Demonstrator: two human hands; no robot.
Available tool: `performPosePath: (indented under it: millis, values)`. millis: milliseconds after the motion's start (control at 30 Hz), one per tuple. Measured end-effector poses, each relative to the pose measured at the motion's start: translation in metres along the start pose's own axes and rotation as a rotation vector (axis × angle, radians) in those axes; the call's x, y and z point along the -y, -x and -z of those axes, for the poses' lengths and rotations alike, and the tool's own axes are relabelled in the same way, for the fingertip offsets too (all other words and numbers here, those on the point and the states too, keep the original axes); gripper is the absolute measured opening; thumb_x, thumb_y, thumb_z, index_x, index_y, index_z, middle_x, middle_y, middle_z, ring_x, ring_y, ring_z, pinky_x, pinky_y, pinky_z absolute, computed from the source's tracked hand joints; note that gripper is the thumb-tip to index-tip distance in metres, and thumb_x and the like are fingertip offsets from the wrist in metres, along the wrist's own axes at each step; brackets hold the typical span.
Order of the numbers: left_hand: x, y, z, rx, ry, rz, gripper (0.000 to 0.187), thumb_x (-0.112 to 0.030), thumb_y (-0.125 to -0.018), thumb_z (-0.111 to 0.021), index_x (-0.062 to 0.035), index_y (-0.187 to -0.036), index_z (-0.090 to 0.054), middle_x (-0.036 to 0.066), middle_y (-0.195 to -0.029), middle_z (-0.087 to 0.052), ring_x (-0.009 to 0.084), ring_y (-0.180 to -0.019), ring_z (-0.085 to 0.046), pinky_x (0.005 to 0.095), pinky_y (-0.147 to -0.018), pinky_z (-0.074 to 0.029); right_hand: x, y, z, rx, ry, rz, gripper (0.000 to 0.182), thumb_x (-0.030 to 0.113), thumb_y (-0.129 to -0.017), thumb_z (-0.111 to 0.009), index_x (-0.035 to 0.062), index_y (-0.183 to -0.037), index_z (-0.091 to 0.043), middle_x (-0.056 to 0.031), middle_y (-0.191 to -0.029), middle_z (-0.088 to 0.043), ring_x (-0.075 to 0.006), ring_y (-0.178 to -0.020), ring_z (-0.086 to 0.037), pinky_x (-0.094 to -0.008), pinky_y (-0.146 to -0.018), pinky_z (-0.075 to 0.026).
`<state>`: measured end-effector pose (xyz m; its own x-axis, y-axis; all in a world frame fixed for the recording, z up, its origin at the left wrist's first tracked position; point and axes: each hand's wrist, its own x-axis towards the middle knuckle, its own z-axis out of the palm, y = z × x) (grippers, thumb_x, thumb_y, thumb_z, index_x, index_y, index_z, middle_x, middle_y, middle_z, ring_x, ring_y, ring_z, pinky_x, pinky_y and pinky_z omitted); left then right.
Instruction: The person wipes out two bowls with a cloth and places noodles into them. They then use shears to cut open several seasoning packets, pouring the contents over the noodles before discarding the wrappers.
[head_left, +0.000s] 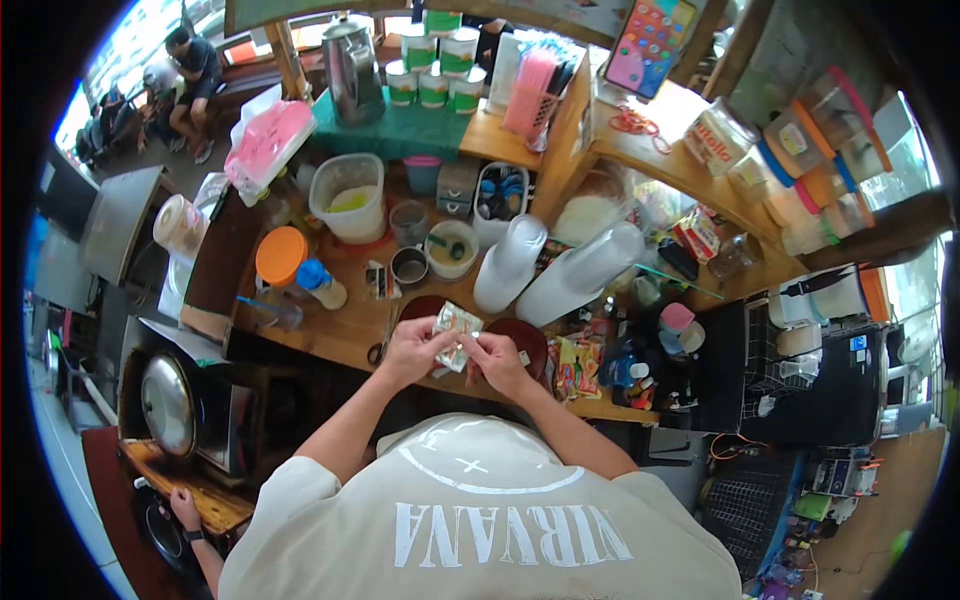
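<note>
Both hands meet over the front of the wooden counter (340, 335), pinching a small whitish printed sachet (457, 322) between them. My left hand (412, 352) grips its left side with thumb and fingers. My right hand (500, 364) is closed on its right lower edge. Whether the sachet is torn cannot be made out. Just beyond it stand two tall stacks of plastic cups (512, 265). Dark reddish round things lie partly hidden behind the hands. A metal cup (409, 266) and a white tub (452, 249) with a green scoop are a little farther off.
An orange-lidded jar (283, 256) and a blue-capped bottle (321, 285) stand on the left. Colourful sachets (577, 366) lie to the right. A phone (650, 45) leans on the upper shelf. Another person's hand (186, 509) is at lower left, near a pan.
</note>
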<state>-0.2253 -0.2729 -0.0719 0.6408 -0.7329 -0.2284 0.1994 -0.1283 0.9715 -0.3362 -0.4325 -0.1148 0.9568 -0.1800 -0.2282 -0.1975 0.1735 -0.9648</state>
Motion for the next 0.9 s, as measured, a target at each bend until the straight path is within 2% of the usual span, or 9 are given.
performPosePath:
  millis: [100,267,333,467,533,633,733,800,900]
  values:
    - [-0.004,0.011,-0.012,0.111,0.067,0.043,0.013,-0.014,-0.097,-0.064,-0.0030,-0.096,-0.071,-0.002,-0.080,-0.067,0.0042,-0.068,-0.057,0.0222,-0.059,-0.046,0.000,0.018,0.007,0.004,-0.299,-0.110,0.037,0.031,-0.103,-0.059,0.0030,-0.079,-0.064,-0.0004,-0.059,-0.058,-0.0115,-0.050,-0.060,-0.0248,-0.046,-0.046]
    - [0.042,0.010,0.010,-0.099,0.010,-0.070,0.026,-0.022,-0.101,-0.057,-0.0028,-0.088,-0.069,0.001,-0.075,-0.066,0.0066,-0.063,-0.058,0.0232,-0.055,-0.046,0.061,0.070,0.028,-0.023,0.279,0.012,0.034,0.030,-0.100,-0.063,0.0032,-0.080,-0.069,0.0037,-0.060,-0.055,-0.0083,-0.052,-0.053,-0.0252,-0.047,-0.041]
    - [0.078,0.003,0.045,-0.450,-0.198,0.017,0.024,-0.021,-0.098,-0.061,-0.0013,-0.087,-0.070,0.004,-0.065,-0.065,0.0097,-0.059,-0.060,0.0268,-0.054,-0.047,0.060,0.113,0.053,-0.119,-0.505,-0.142,0.034,0.027,-0.099,-0.065,0.0013,-0.078,-0.069,0.0018,-0.061,-0.055,-0.0099,-0.056,-0.053,-0.0284,-0.052,-0.042]
    - [0.150,0.016,0.092,-0.542,-0.984,-0.002,0.023,-0.022,-0.085,-0.069,-0.0012,-0.096,-0.068,0.023,-0.093,-0.071,0.0417,-0.089,-0.068,0.0521,-0.076,-0.054,0.053,0.140,0.100,-0.070,0.444,-0.115,0.030,0.021,-0.096,-0.067,-0.0018,-0.076,-0.068,-0.0006,-0.062,-0.060,-0.0104,-0.056,-0.051,-0.0274,-0.051,-0.038]
    - [0.150,0.020,0.085,-0.488,-1.069,0.105,0.025,-0.022,-0.085,-0.069,-0.0012,-0.098,-0.068,0.026,-0.096,-0.070,0.0423,-0.093,-0.068,0.0526,-0.079,-0.054,0.048,0.173,0.112,-0.371,-0.504,-0.224,0.030,0.021,-0.098,-0.066,-0.0010,-0.077,-0.067,0.0014,-0.061,-0.058,-0.0076,-0.052,-0.047,-0.0257,-0.048,-0.034]
    - [0.156,0.015,0.079,-0.447,-1.140,0.237,0.027,-0.022,-0.083,-0.071,-0.0011,-0.100,-0.068,0.029,-0.097,-0.069,0.0438,-0.096,-0.067,0.0529,-0.082,-0.054,0.011,0.182,0.140,-0.332,0.238,-0.250,0.030,0.022,-0.099,-0.065,-0.0013,-0.081,-0.067,0.0013,-0.064,-0.059,-0.0064,-0.053,-0.047,-0.0252,-0.048,-0.033]
    - [0.143,0.002,0.077,-0.457,-1.134,0.307,0.027,-0.021,-0.081,-0.072,-0.0001,-0.099,-0.069,0.028,-0.094,-0.069,0.0447,-0.095,-0.067,0.0528,-0.082,-0.055,0.004,0.200,0.142,-0.356,-0.328,-0.209,0.032,0.024,-0.100,-0.064,0.0002,-0.079,-0.067,0.0045,-0.065,-0.056,-0.0053,-0.053,-0.046,-0.0242,-0.049,-0.033]
    - [0.139,-0.002,0.079,-0.459,-1.125,0.383,0.028,-0.020,-0.080,-0.072,0.0008,-0.098,-0.069,0.027,-0.093,-0.070,0.0446,-0.095,-0.067,0.0528,-0.082,-0.055,0.015,0.198,0.139,-0.352,-0.101,-0.270,0.032,0.024,-0.097,-0.067,0.0014,-0.074,-0.068,0.0010,-0.060,-0.057,-0.0139,-0.052,-0.050,-0.0310,-0.052,-0.040]
    - [0.164,-0.011,0.094,-0.361,-1.282,0.345,0.033,-0.020,-0.078,-0.073,-0.0012,-0.105,-0.067,0.025,-0.098,-0.070,0.0425,-0.096,-0.068,0.0518,-0.082,-0.055,0.033,0.200,0.129,-0.283,1.222,-0.006,0.019,0.024,-0.085,-0.071,0.0050,-0.082,-0.075,-0.0134,-0.078,-0.068,-0.0346,-0.080,-0.061,-0.0455,-0.074,-0.049]
